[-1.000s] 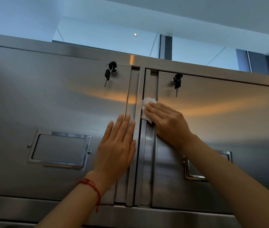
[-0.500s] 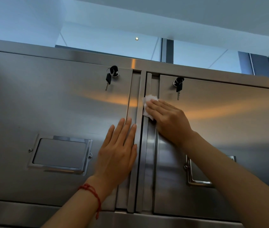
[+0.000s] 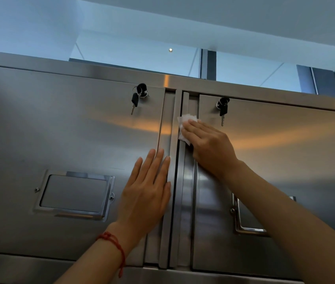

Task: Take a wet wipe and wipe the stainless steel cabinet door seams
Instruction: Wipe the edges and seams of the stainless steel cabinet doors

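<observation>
Pale blue-white ceiling (image 3: 121, 27) with one small round light (image 3: 170, 50) fills the upper part of the frame above a brushed stainless steel cabinet (image 3: 101, 72) seen from below. At lower left, a recessed rectangular steel pull handle (image 3: 74, 194) is set into the left cabinet door (image 3: 49, 130), and a black-headed key on a ring (image 3: 134, 100) hangs from the lock near that door's upper right corner. Below centre, the left hand (image 3: 148, 193), a red string bracelet (image 3: 114, 245) on its wrist, lies flat against the left door's right edge, fingers straight and close together. Just to its right run the vertical steel strips of the door seam (image 3: 177, 181). At centre, high on the seam, the right hand (image 3: 209, 146) presses a crumpled white wet wipe (image 3: 184, 120) onto the strips with nearly straight fingers; the hand covers most of the wipe, leaving only its upper and left edges showing. A second black-headed key (image 3: 223, 109) hangs from the lock of the right cabinet door (image 3: 285, 150), just right of the wipe. At lower right, the right forearm crosses in front of that door's steel pull handle (image 3: 244, 222), hiding most of it.
</observation>
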